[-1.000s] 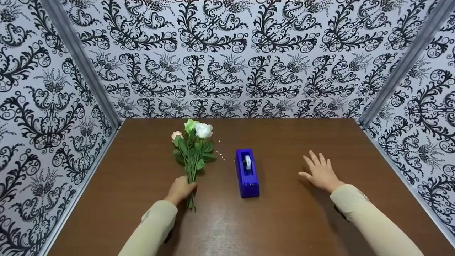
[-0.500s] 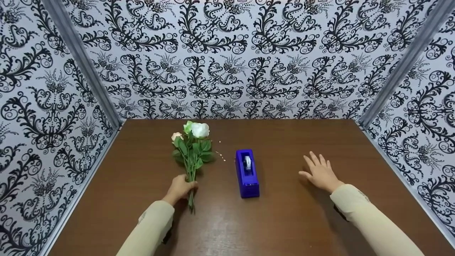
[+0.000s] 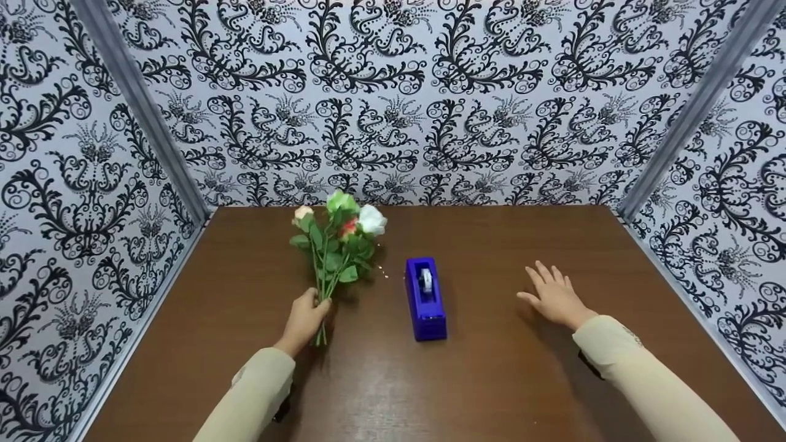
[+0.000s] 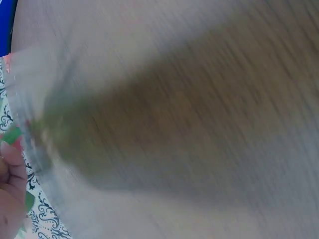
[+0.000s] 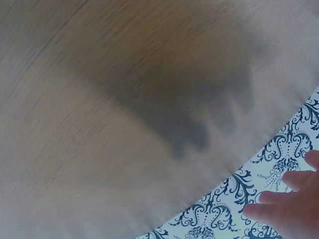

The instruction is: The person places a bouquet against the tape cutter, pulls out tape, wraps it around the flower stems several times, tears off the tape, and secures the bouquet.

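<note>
My left hand grips a bunch of artificial flowers low on the green stems, left of centre on the table. The bunch carries a white bloom, a light green one, a peach bud and a reddish one among the leaves. In the left wrist view, my left hand shows only at the left edge, with bits of green beside it. A blue tape dispenser with a roll of tape stands to the right of the flowers. My right hand is held with fingers spread, palm down, holding nothing, its shadow beneath.
The brown wooden table is bounded by patterned wall panels at the back and both sides, with grey corner strips. Small light specks lie between the flowers and the dispenser.
My left hand has moved a little away from me and left with the flowers. The blooms have spread apart, and a reddish one now shows. My right hand and the tape dispenser have hardly moved.
</note>
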`<move>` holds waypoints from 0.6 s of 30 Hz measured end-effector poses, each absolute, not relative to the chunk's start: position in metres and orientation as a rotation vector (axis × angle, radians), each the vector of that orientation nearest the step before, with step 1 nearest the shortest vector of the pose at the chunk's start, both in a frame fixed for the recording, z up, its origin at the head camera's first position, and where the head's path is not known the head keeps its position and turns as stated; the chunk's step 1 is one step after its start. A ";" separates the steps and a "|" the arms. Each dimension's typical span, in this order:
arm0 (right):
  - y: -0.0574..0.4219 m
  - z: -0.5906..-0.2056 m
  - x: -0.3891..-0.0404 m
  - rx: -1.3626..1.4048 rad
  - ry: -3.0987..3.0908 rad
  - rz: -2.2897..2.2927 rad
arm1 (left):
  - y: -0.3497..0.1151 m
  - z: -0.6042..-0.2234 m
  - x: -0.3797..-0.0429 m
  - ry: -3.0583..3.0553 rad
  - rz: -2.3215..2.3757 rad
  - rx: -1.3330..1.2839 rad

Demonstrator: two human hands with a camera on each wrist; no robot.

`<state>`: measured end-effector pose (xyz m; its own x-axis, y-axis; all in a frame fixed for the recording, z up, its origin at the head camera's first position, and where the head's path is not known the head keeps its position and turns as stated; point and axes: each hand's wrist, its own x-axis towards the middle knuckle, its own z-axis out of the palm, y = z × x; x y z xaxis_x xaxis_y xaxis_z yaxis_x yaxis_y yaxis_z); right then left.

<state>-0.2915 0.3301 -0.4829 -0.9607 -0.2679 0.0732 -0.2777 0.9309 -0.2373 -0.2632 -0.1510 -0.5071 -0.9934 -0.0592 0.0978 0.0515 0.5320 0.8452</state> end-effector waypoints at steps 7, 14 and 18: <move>0.332 -0.481 -0.290 0.435 -3.059 0.375 | -0.145 -0.494 -0.261 -2.500 -1.549 -0.097; 0.340 -0.481 -0.290 0.419 -3.090 0.393 | -0.137 -0.471 -0.246 -2.337 -1.833 -0.254; 0.344 -0.479 -0.290 0.417 -3.085 0.385 | -0.129 -0.457 -0.233 -2.358 -1.781 -0.448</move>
